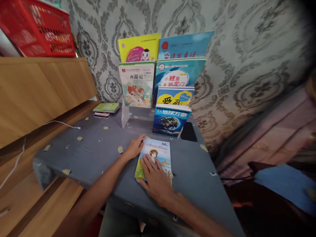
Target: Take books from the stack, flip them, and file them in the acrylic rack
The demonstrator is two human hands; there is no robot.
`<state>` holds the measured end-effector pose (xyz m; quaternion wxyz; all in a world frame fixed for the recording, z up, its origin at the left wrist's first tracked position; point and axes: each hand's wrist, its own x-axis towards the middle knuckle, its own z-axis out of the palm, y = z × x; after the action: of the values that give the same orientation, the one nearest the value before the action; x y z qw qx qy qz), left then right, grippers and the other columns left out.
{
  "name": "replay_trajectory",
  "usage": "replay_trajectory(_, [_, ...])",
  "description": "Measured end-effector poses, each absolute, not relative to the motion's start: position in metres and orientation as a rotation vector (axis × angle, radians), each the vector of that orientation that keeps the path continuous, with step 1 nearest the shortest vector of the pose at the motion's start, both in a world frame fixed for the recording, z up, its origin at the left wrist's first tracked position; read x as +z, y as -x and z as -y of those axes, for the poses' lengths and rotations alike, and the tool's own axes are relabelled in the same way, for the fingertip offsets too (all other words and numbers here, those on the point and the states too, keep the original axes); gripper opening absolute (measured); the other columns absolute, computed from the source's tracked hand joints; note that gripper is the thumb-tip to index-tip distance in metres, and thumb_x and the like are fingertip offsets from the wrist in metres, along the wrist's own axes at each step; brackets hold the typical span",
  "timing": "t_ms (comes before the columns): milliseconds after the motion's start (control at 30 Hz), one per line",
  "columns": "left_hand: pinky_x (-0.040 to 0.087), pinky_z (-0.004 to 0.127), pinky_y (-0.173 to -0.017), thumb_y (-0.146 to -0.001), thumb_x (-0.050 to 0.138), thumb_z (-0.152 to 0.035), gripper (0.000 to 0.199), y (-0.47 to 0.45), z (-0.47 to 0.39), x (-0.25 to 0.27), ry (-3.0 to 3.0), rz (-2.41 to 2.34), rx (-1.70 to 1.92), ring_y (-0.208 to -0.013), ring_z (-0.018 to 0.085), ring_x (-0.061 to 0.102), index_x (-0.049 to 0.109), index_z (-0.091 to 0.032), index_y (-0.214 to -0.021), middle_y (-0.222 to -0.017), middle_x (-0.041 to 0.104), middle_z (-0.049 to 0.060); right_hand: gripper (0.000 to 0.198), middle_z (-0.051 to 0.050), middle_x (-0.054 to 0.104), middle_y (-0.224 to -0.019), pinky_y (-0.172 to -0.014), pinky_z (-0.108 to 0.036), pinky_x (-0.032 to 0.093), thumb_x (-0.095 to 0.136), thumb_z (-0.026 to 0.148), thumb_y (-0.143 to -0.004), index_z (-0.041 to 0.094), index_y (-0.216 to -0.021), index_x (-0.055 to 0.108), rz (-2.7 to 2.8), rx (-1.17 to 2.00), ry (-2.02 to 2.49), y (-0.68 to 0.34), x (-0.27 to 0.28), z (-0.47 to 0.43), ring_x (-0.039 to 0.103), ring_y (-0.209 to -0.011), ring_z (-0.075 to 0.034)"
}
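Flat, open-palmed grip: right hand [156, 180] is pressing the book [155, 156], left hand [135, 147] touching its upper-left corner; long axis running toward the frame's top, lower cover hidden.

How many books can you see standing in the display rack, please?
6: a yellow book and a blue book at the back, a white book and a teal book below, then a heart-cover book and a globe book in front. Others may be hidden behind.

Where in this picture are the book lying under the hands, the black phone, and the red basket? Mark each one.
book under the hands [158, 153], head view, upper cover.
black phone [189, 132], head view, middle of its dark face.
red basket [37, 29], head view, front mesh wall.
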<state>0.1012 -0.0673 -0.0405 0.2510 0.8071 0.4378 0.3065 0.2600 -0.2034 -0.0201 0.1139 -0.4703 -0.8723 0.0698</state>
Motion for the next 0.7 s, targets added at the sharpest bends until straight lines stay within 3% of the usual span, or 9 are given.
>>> replay_trajectory(233, [0.041, 0.046, -0.114, -0.095, 0.042, -0.018, 0.046, -0.101, 0.067, -0.046, -2.260, -1.198, 0.876, -0.132, 0.026, 0.055, 0.049, -0.016, -0.140, -0.141, 0.060, 0.014, 0.066, -0.015, 0.035, -0.161, -0.122, -0.055, 0.026, 0.034, 0.052, -0.101, 0.014, -0.155, 0.038, 2.438, 0.279, 1.493, -0.298, -0.034, 0.193, 0.028, -0.151, -0.028])
replay_trajectory(433, [0.044, 0.046, -0.112, -0.095, 0.043, -0.020, 0.044, -0.101, 0.065, -0.050, -2.348, -1.224, 0.889, -0.126, 0.025, 0.058, 0.050, -0.017, -0.138, -0.136, 0.063, 0.014, 0.072, -0.022, 0.026, -0.163, -0.121, -0.054, 0.023, 0.030, 0.051, -0.102, 0.002, -0.154, 0.034, 2.238, 0.215, 1.875, -0.314, -0.027, 0.161, 0.021, -0.153, -0.031])
replay_trajectory(700, [0.042, 0.050, -0.112, -0.090, 0.047, -0.018, 0.043, -0.103, 0.062, -0.053, -2.296, -1.249, 0.977, -0.126, 0.026, 0.058, 0.054, -0.018, -0.133, -0.134, 0.064, 0.014, 0.072, -0.024, 0.028, -0.162, -0.120, -0.054, 0.025, 0.031, 0.052, -0.101, 0.002, -0.153, 0.035, 2.148, 0.114, 1.921, -0.311, -0.030, 0.147, 0.027, -0.151, -0.033])
